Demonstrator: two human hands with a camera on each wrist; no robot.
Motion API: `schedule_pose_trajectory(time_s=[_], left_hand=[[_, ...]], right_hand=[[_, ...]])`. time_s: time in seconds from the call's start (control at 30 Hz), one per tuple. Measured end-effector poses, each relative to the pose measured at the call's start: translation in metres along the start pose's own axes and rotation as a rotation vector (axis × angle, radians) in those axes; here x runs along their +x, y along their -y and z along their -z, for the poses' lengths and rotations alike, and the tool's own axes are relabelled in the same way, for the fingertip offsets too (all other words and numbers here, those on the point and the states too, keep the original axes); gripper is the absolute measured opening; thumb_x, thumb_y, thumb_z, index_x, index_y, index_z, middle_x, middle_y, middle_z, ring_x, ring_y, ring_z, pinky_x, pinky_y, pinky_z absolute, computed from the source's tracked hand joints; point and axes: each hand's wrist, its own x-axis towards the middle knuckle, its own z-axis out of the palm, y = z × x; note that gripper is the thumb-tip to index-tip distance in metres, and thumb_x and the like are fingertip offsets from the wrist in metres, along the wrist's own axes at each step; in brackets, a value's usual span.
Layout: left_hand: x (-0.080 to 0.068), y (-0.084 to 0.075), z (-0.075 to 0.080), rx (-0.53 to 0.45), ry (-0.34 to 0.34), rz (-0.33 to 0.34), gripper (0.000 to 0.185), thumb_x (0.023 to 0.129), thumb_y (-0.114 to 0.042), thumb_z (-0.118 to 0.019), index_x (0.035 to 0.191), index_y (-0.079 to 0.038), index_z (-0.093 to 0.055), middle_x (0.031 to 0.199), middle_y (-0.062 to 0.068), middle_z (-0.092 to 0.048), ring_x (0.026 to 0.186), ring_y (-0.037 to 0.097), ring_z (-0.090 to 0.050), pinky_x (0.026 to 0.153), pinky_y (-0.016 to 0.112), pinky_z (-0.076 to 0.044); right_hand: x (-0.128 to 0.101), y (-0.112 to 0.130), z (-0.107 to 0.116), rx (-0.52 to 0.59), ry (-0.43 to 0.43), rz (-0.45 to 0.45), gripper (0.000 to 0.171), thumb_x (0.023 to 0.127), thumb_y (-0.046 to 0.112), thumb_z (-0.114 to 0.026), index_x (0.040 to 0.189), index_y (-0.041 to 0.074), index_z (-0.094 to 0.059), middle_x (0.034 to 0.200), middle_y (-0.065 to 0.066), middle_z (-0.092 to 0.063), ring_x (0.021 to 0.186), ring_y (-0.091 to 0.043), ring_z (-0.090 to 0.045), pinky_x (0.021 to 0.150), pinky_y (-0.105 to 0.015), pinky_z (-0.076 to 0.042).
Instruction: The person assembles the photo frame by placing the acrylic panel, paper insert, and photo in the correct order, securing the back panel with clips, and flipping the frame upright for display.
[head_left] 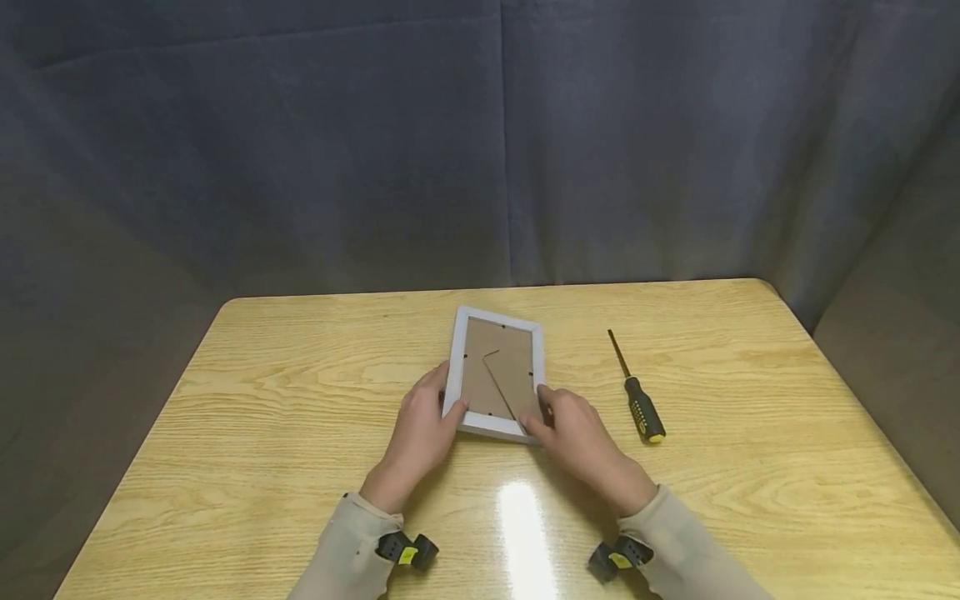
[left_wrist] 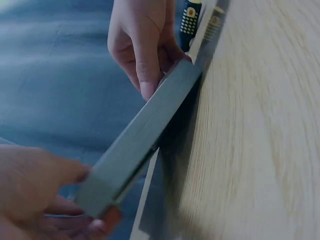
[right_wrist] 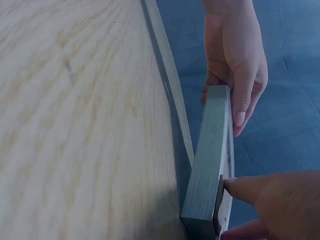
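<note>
A white picture frame [head_left: 457, 350] lies face down with its brown backing board [head_left: 513, 354] showing, small dark tabs along the edges. My left hand [head_left: 420, 421] grips its near left corner, thumb on top. At the near right corner my right hand [head_left: 577, 433] holds the frame, thumb over the backing. A thin bent line runs across the board to that thumb; I cannot tell whether it is a stand's edge. In the right wrist view a thin brown piece [right_wrist: 218, 205] juts past the frame's edge by the right thumb. Both wrist views show the frame's side [left_wrist: 140, 135] tilted over the table.
A screwdriver [head_left: 643, 408] with a black and yellow handle lies on the wooden table [head_left: 300, 383] to the right of the frame, its shaft pointing away. Dark grey curtains [head_left: 375, 167] hang behind the table and at its sides.
</note>
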Motion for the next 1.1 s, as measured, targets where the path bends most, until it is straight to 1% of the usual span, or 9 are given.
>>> schedule_pose_trajectory(time_s=[0.1,0.17,0.23,0.33,0.43,0.63,0.83,1.03,1.1], left_hand=[[0.003,0.000,0.002,-0.139,-0.024,0.053,0.062,0.095,-0.011,-0.069,0.149,0.006,-0.043,0.143,0.027,-0.055,0.115,0.035,-0.066,0.086,0.035,-0.062],[0.004,0.000,0.003,-0.231,-0.041,0.094,0.064,0.094,-0.010,-0.070,0.150,0.004,-0.043,0.144,0.025,-0.055,0.113,0.034,-0.068,0.082,0.029,-0.062],[0.006,0.000,0.005,-0.332,-0.043,0.121,0.066,0.093,-0.010,-0.071,0.150,0.004,-0.042,0.144,0.025,-0.055,0.116,0.034,-0.069,0.083,0.029,-0.062],[0.007,0.002,0.005,-0.467,-0.016,0.124,0.066,0.093,-0.006,-0.071,0.150,0.008,-0.040,0.149,0.027,-0.050,0.123,0.038,-0.064,0.090,0.032,-0.058],[0.008,0.004,0.004,-0.554,0.017,0.127,0.067,0.093,-0.003,-0.069,0.150,0.009,-0.037,0.144,0.032,-0.053,0.125,0.041,-0.061,0.094,0.037,-0.056],[0.008,0.002,0.004,-0.579,0.023,0.133,0.067,0.092,-0.002,-0.068,0.152,0.006,-0.038,0.141,0.032,-0.055,0.123,0.041,-0.064,0.092,0.037,-0.057],[0.006,-0.005,0.007,-0.564,-0.030,0.114,0.062,0.091,0.000,-0.067,0.149,0.003,-0.044,0.142,0.029,-0.055,0.116,0.038,-0.068,0.085,0.030,-0.059],[0.003,-0.010,0.008,-0.574,-0.072,0.102,0.061,0.091,0.001,-0.068,0.148,0.000,-0.047,0.146,0.028,-0.053,0.114,0.038,-0.068,0.084,0.029,-0.059],[0.002,-0.012,0.008,-0.575,-0.085,0.091,0.061,0.090,0.001,-0.069,0.148,-0.001,-0.048,0.146,0.027,-0.053,0.115,0.038,-0.068,0.084,0.029,-0.059]], right_hand=[[0.000,-0.001,0.001,0.056,0.015,-0.022,0.064,0.096,0.025,-0.070,0.142,-0.013,-0.047,0.119,-0.028,-0.069,0.104,-0.033,-0.069,0.086,-0.046,-0.060],[0.001,-0.002,0.002,0.110,0.024,-0.037,0.071,0.097,0.026,-0.069,0.149,-0.012,-0.038,0.128,-0.030,-0.065,0.113,-0.036,-0.068,0.092,-0.046,-0.059],[0.002,-0.003,0.002,0.167,0.021,-0.042,0.076,0.098,0.025,-0.068,0.152,-0.012,-0.031,0.136,-0.032,-0.060,0.121,-0.040,-0.065,0.097,-0.047,-0.057],[0.004,-0.004,0.003,0.229,0.024,-0.043,0.075,0.099,0.024,-0.066,0.154,-0.010,-0.028,0.137,-0.033,-0.059,0.120,-0.042,-0.066,0.094,-0.046,-0.059],[0.005,-0.004,0.004,0.257,0.027,-0.041,0.073,0.099,0.022,-0.065,0.154,-0.009,-0.029,0.137,-0.033,-0.058,0.119,-0.042,-0.066,0.093,-0.045,-0.059],[0.005,-0.004,0.003,0.286,0.046,-0.034,0.067,0.099,0.019,-0.065,0.152,-0.009,-0.035,0.136,-0.033,-0.059,0.118,-0.041,-0.067,0.094,-0.043,-0.059],[0.002,-0.003,0.002,0.255,0.076,-0.013,0.064,0.100,0.026,-0.065,0.149,-0.006,-0.042,0.139,-0.028,-0.060,0.119,-0.035,-0.067,0.095,-0.044,-0.059],[-0.001,0.001,0.007,0.145,-0.009,0.037,0.061,0.097,0.030,-0.068,0.147,0.000,-0.050,0.147,-0.022,-0.054,0.122,-0.038,-0.062,0.102,-0.055,-0.052],[-0.002,0.004,0.011,0.151,-0.036,0.062,0.060,0.097,0.029,-0.068,0.147,0.002,-0.051,0.149,-0.022,-0.051,0.124,-0.040,-0.061,0.102,-0.057,-0.052]])
